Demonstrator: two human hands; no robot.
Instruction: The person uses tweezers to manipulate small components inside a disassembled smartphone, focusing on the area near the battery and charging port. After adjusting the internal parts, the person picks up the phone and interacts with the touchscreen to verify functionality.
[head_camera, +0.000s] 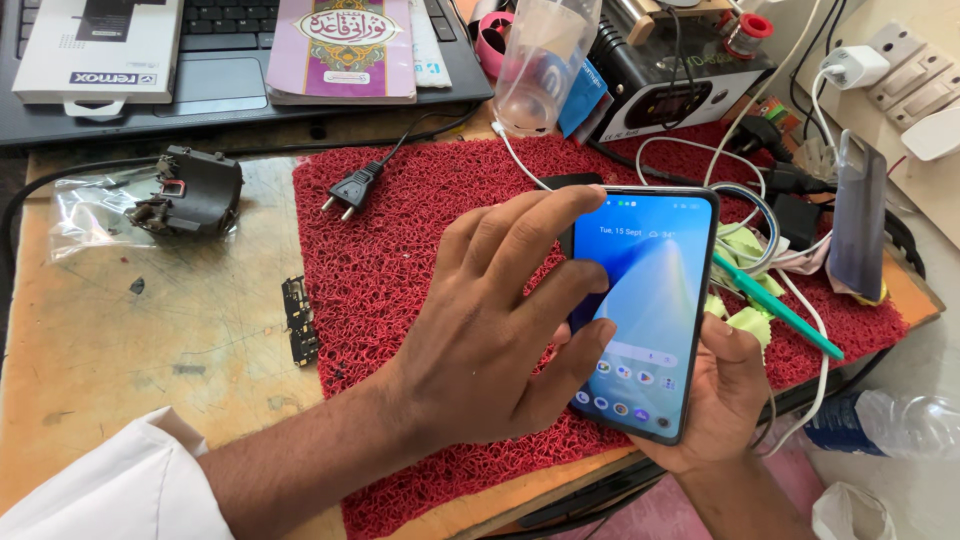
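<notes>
— Over the red mat (400, 230), where's the smartphone (650, 300)?
— Cradled in the right hand (725, 400); left hand (500, 330) spread loose, fingertips touching its edge. Risk: slipping onto the worktop (150, 340).

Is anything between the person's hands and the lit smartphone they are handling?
Nothing visible. The left hand lies directly across the glossy dark-framed smartphone, fingers on its lit screen, and the right hand cups its lower edge from beneath, above the red looped mat.
</notes>
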